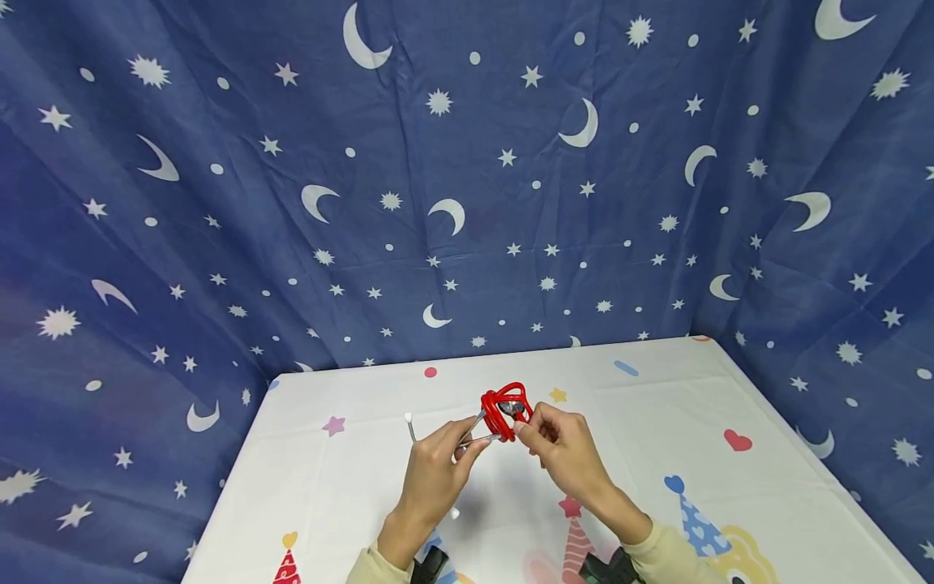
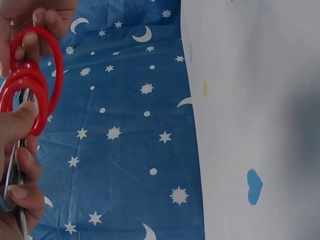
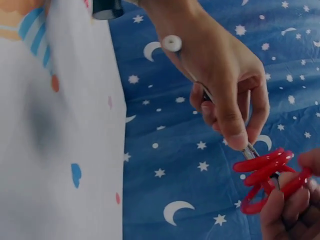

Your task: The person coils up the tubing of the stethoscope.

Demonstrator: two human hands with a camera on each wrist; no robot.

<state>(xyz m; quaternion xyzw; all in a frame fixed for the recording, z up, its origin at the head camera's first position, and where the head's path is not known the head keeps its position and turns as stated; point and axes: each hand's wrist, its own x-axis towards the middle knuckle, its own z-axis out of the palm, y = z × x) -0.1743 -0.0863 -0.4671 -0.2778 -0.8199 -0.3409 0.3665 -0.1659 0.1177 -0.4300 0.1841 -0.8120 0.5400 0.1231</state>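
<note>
A stethoscope with red tubing (image 1: 493,414) is held above the table, its tubing wound in several loops. My left hand (image 1: 438,470) grips the metal ear tubes (image 3: 189,70), thumb along them beside the coil. One white ear tip (image 1: 409,417) sticks out beyond that hand; another (image 1: 455,513) hangs below it. At the coil's right side, my right hand (image 1: 571,456) pinches the red tubing close to the round metal chest piece (image 1: 511,408). In the right wrist view, the right fingers (image 3: 292,200) partly hide the tubing's end.
Beneath the hands lies a white table cover (image 1: 350,478) printed with hearts, stars and party hats. A dark blue curtain (image 1: 467,268) with moons and stars hangs behind the table's far edge and along both sides.
</note>
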